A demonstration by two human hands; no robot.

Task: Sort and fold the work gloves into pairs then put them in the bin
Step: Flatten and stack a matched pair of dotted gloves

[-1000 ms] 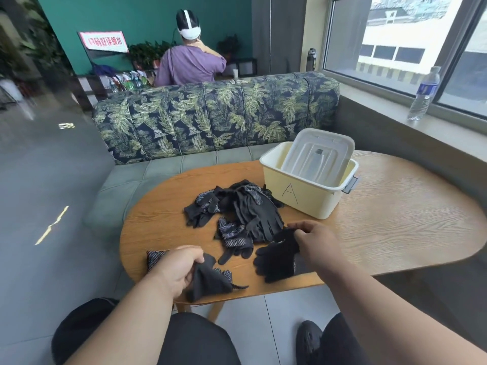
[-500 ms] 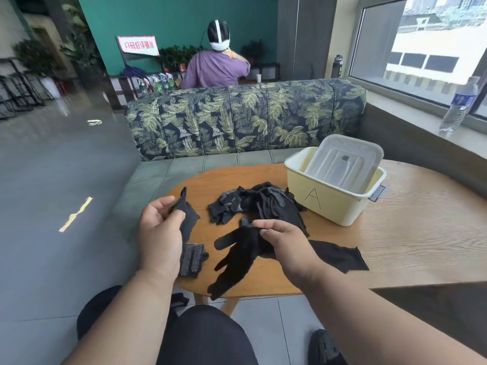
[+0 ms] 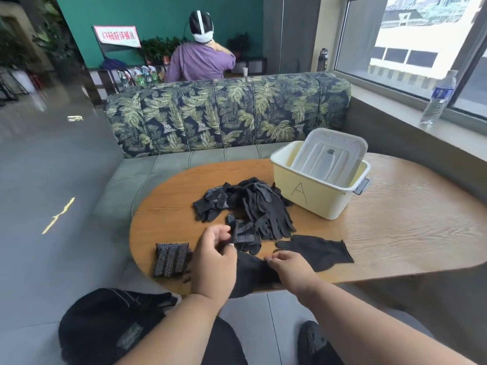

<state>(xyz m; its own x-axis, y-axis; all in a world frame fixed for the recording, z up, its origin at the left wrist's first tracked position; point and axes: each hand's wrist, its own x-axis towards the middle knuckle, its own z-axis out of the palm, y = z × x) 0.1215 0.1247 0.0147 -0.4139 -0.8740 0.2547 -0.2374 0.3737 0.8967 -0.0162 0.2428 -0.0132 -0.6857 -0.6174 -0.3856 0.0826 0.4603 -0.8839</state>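
Observation:
A heap of black work gloves (image 3: 250,204) lies in the middle of the wooden table (image 3: 395,227). My left hand (image 3: 213,262) pinches the edge of a black glove (image 3: 250,272) at the table's near edge, and my right hand (image 3: 290,270) pinches the same glove on its right side. One plain black glove (image 3: 316,250) lies flat to the right of my hands. A folded dotted pair (image 3: 171,258) lies left of my left hand. The cream bin marked A (image 3: 311,196) stands behind the heap, with its clear lid (image 3: 329,156) leaning inside.
A leaf-patterned sofa (image 3: 226,111) runs behind the table, and a person in purple sits beyond it. A water bottle (image 3: 438,97) stands on the window sill at right. A black bag (image 3: 110,322) lies by my knee on the grey floor.
My hands came down from chest height to the table's near edge. The plain glove my right hand carried now lies flat on the table, and both hands pinch one glove together.

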